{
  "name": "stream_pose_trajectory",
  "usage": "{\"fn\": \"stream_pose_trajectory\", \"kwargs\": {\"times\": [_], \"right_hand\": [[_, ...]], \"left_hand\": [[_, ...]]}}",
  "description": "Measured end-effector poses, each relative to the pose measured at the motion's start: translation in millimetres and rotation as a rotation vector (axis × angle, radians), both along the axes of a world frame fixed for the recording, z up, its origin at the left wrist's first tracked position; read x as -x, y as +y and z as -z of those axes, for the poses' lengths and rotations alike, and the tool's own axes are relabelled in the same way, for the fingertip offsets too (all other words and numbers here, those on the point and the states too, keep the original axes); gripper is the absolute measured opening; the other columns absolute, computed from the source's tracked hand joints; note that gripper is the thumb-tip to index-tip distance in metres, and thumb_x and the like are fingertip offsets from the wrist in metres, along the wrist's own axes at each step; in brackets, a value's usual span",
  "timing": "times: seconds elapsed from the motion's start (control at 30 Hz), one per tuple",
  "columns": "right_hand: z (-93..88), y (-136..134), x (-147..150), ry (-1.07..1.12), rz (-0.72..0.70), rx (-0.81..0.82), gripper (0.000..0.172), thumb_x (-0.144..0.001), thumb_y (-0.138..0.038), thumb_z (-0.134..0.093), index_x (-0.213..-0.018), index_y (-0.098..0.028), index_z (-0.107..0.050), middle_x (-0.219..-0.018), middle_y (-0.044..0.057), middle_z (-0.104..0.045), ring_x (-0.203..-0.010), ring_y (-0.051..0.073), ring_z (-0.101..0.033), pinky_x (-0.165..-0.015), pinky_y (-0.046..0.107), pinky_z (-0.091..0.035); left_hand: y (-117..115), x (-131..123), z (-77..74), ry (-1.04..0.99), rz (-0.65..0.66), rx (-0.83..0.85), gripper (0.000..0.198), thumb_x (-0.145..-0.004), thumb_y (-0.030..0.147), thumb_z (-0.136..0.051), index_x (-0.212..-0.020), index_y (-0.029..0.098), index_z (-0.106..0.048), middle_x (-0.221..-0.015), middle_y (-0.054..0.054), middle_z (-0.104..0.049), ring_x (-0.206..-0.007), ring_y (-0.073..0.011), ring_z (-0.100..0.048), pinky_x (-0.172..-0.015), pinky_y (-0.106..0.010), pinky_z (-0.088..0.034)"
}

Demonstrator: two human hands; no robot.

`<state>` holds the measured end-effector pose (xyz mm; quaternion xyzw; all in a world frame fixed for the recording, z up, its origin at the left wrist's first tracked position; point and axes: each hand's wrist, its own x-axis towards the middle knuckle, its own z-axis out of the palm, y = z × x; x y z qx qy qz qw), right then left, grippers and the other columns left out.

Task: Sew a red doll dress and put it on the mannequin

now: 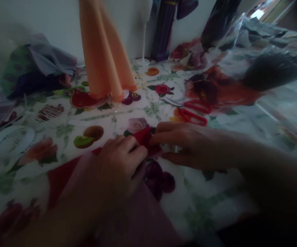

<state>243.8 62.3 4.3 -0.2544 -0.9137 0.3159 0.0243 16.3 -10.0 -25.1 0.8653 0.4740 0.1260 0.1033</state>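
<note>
A dark red sheet [63,175] with a paler pinkish face lies on the table in front of me; cloth or paper, I cannot tell. My left hand [120,161] rests on it with curled fingers, gripping near its far end. Around the red end just beyond, my right hand [179,140] has its fingertips on the folded material, the thumb a little below. A small shiny thing [174,148] shows between right thumb and fingers, too blurred to name. Scissors with red handles [194,113] lie beyond my right hand, blades pointing left.
A flowered, fruit-printed tablecloth [148,108] covers the table. Orange fabric [104,61] hangs down at the back. At left lies a white ring [11,140], with crumpled cloths [45,65] behind. A thin white stand [143,61], orange-red material [220,89] and clear plastic [279,113] occupy the back and right.
</note>
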Motion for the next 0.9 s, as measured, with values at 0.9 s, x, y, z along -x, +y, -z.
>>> {"fn": "stream_pose_trajectory", "kwargs": {"times": [0.9], "right_hand": [[1.1, -3.3, 6.1, -0.040, 0.052, -0.049, 0.013, -0.095, -0.020, -0.053, -0.100, -0.018, -0.066, -0.105, 0.007, -0.061, -0.090, 0.019, -0.060, -0.079, 0.032, -0.047]], "left_hand": [[2.2, -3.9, -4.7, -0.068, -0.078, 0.105, 0.013, -0.093, 0.023, -0.054, -0.082, 0.020, -0.060, -0.090, -0.005, -0.062, -0.083, -0.0234, -0.057, -0.072, -0.041, -0.045]]}}
